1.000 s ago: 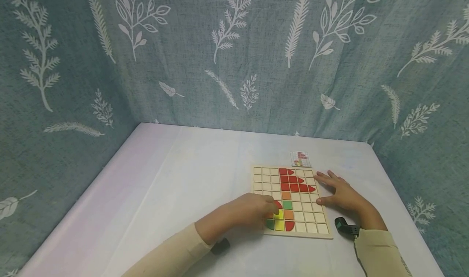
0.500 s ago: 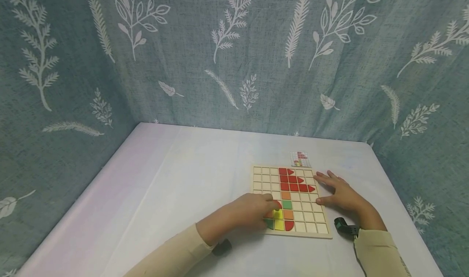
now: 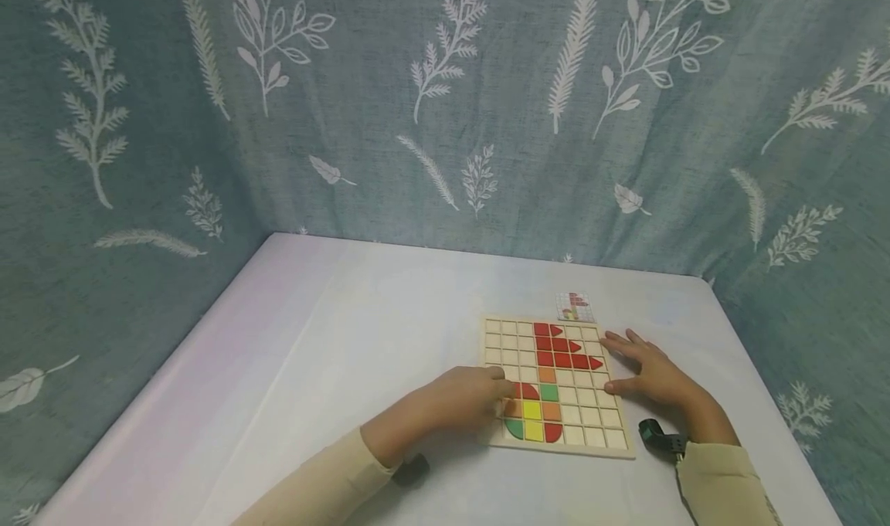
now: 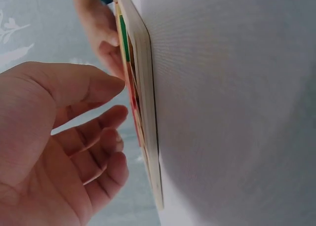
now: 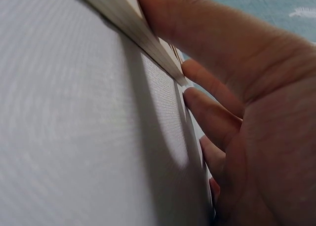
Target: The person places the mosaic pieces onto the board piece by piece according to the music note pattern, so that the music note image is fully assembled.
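Note:
A square wooden grid board (image 3: 587, 415) lies on the table with coloured tiles set in its cells. Red tiles (image 3: 562, 361) form three pointed rows near its far side; orange, green, yellow and red pieces sit below, among them a yellow tile (image 3: 532, 419). My left hand (image 3: 462, 398) hovers at the board's lower left, covering some cells. In the left wrist view its loosely bent fingers (image 4: 111, 120) hold nothing, and the thumb tip reaches the tiles' edge. Spread along the board's right edge, my right hand (image 3: 650, 371) touches it with the thumb.
Behind the board lies a small pattern card (image 3: 575, 307) printed with a similar coloured grid. The white table (image 3: 361, 302) extends to the left. A leaf-patterned curtain (image 3: 445, 124) hangs at the back and sides.
My left hand has drawn back slightly to the left, baring more of the red and orange tiles. My right hand stays at the board's edge. The head view has shifted a little.

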The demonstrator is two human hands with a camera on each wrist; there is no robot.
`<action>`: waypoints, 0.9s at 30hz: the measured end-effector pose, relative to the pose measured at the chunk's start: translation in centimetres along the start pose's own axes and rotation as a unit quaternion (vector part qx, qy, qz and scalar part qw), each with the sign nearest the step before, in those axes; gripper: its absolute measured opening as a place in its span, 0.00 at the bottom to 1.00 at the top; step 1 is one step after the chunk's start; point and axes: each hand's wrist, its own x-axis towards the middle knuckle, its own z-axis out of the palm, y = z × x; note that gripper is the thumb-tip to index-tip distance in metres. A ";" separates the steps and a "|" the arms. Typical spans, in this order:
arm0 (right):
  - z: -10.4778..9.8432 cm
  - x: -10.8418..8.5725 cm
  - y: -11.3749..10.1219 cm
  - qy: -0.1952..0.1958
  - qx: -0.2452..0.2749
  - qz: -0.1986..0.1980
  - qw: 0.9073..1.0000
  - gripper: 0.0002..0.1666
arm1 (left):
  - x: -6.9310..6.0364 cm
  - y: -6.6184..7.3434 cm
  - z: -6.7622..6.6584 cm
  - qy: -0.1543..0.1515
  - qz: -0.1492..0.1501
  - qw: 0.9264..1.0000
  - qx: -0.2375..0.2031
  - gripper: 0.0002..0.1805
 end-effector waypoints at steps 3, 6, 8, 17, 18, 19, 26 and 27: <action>0.1 -0.1 0.1 -0.006 0.000 0.003 1.000 0.60 | 0.0 0.0 0.0 0.000 0.011 1.000 -0.006 0.12; 0.1 0.0 0.1 -0.009 -0.001 0.008 1.000 0.62 | 0.0 0.1 0.0 0.002 0.015 1.000 -0.006 0.11; 0.1 0.0 -0.1 -0.008 -0.002 0.010 1.000 0.62 | -0.1 0.1 -0.1 0.005 0.014 1.000 -0.003 0.11; 0.1 0.1 -0.1 -0.004 -0.005 0.018 1.000 0.62 | -0.3 0.1 0.1 -0.011 -0.012 1.000 -0.013 0.10; 0.1 0.1 0.0 -0.003 -0.004 0.017 1.000 0.62 | -0.3 0.0 0.1 -0.013 -0.013 1.000 -0.014 0.10; 0.1 0.1 0.0 -0.002 -0.004 0.016 1.000 0.62 | -0.3 0.0 0.0 -0.016 -0.015 1.000 -0.015 0.10; 0.1 -0.1 0.0 0.003 -0.002 0.012 1.000 0.62 | -0.3 -0.3 0.1 -0.033 -0.028 0.999 -0.015 0.10; 0.1 -0.1 0.0 0.002 0.001 0.011 1.000 0.63 | -0.3 -0.3 0.1 -0.034 -0.028 0.999 -0.013 0.09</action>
